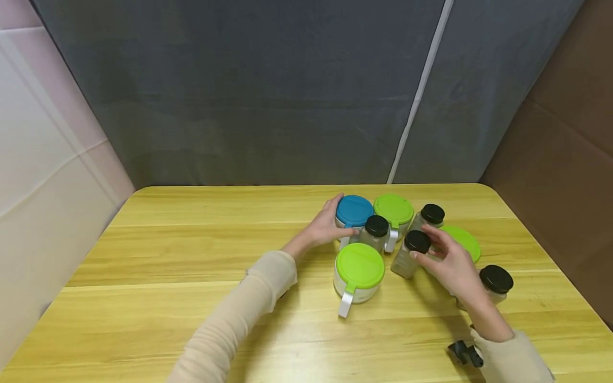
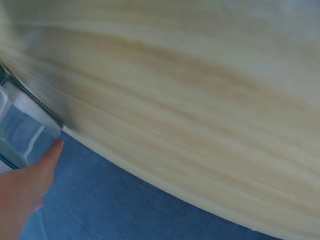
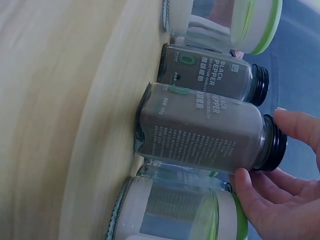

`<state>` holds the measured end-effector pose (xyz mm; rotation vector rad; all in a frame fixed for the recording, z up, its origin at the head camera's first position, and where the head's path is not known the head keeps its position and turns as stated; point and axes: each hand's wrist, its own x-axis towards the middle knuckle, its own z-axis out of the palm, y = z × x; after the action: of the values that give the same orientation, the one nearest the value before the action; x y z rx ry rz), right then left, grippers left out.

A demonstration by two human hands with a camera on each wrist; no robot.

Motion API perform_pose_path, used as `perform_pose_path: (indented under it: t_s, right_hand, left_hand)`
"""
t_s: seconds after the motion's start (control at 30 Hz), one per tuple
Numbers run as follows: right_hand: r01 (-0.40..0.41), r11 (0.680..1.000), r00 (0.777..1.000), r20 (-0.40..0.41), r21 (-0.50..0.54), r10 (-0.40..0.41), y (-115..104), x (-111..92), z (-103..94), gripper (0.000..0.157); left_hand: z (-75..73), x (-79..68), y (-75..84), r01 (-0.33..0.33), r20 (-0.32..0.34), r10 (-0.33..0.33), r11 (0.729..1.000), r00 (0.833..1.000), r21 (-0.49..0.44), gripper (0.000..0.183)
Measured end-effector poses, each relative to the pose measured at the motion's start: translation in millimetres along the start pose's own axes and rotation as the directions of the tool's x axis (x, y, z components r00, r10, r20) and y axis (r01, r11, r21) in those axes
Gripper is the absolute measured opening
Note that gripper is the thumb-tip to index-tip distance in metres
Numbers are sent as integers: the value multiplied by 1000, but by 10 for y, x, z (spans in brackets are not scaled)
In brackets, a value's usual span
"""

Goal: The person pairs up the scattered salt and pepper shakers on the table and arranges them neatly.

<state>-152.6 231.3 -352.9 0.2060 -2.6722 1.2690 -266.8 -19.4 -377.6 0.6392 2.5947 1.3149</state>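
Backdrop (image 1: 239,96), one, dark grey, upright behind the surface, with a pale strip (image 1: 421,85) running down its right part. Surface (image 1: 167,239), one, yellow wood-grain, rounded far corners. Side panels, two: pale at left (image 1: 52,149), brown at right (image 1: 555,149). Sleeves, two, beige: left (image 1: 230,319), right (image 1: 510,359). Hands, two: left hand (image 1: 325,223), fingers and thumb curved around the blue-lidded jar (image 1: 354,210), thumb tip near the black-capped bottle just beside it; right hand (image 1: 450,260), thumb and fingers pinching the pepper bottle (image 1: 411,255) about its cap. Green-lidded jars, three: front jar (image 1: 359,268), nearest the person, with a pale handle pointing forward; rear jar (image 1: 394,209), beside the blue-lidded one; right jar (image 1: 462,243), partly covered by the right hand. Blue-lidded jar, one, toward the far edge of the surface, right of centre. Bottles, black caps, four: the pinched pepper bottle, tilted, right of the front jar, printed "BLACK PEPPER", contact of its base with the surface cannot be told; middle bottle (image 1: 377,226), between the blue-lidded jar and the rear jar; back bottle (image 1: 431,215), behind the pinched one; outer bottle (image 1: 495,281), by the right wrist. Black fitting (image 1: 464,354), one, small, at the right sleeve.
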Motion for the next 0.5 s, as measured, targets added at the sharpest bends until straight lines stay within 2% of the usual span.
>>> perform_pose_path:
  t_s: [0.27, 0.5]
  right_hand:
    - [7, 1000, 1000, 9, 1, -7, -35, -21, 15, 62]
    - [17, 1000, 1000, 11, -15, -16, -12, -16, 33, 62]
  left_hand:
    - [-12, -14, -6, -19, -45, 20, 999, 999, 31, 98]
    - [-30, -2, -49, -31, -46, 34, 997, 998, 76, 103]
